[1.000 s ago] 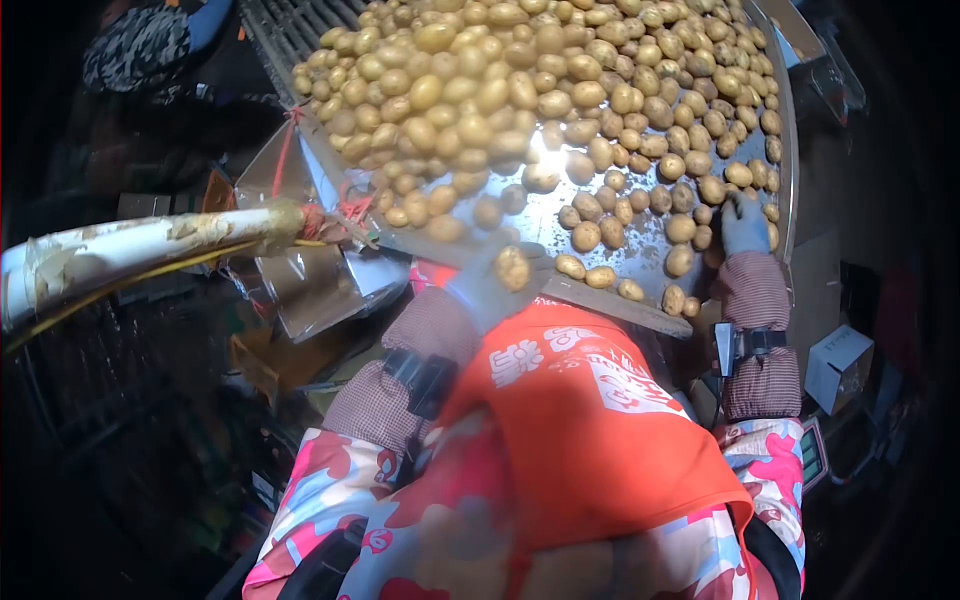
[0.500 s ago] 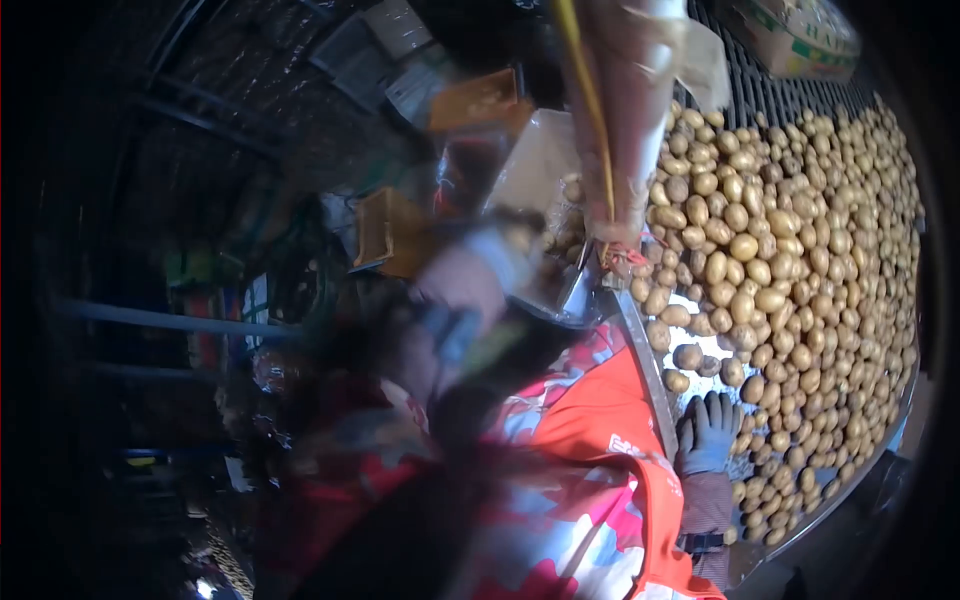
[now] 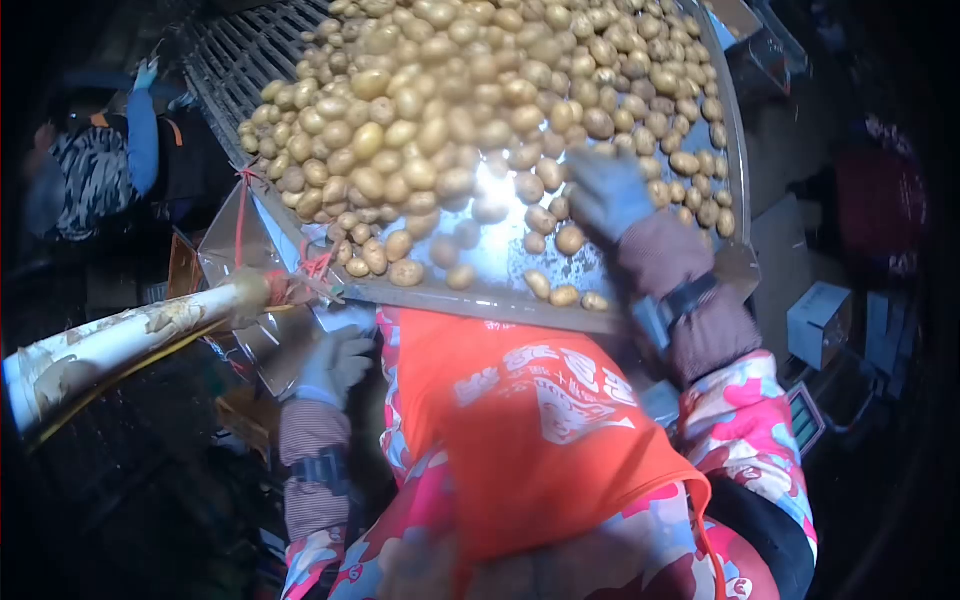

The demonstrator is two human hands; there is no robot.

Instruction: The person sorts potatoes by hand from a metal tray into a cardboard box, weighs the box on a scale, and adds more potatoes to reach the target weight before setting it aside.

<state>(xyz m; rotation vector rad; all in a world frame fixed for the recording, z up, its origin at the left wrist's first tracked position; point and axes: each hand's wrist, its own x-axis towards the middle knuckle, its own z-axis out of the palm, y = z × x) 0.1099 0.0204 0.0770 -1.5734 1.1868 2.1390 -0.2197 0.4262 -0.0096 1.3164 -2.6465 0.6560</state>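
A large heap of potatoes (image 3: 420,110) covers the metal sorting table (image 3: 480,245), thinning out toward the near edge. My right hand (image 3: 612,195), in a grey glove, is over the table at the right part of the heap. It is blurred, but its fingers look stretched out among the potatoes and hold nothing I can see. My left hand (image 3: 338,365), also gloved, hangs below the table's left front corner beside a carton (image 3: 270,350). Its fingers are loosely bent and apart, with nothing visible in them. A few loose potatoes (image 3: 565,295) lie along the front rim.
A worn white pole (image 3: 130,335) with a yellow cable juts in from the left, close to my left hand. Red string (image 3: 318,262) is tied at the table corner. A slatted rack (image 3: 255,50) adjoins the heap. Other people stand left (image 3: 95,180) and right (image 3: 880,205). A white box (image 3: 820,325) is at right.
My view has swung round to face the table. My left hand has come from the blurred area by the boxes to the table corner. My right hand has moved farther in among the potatoes.
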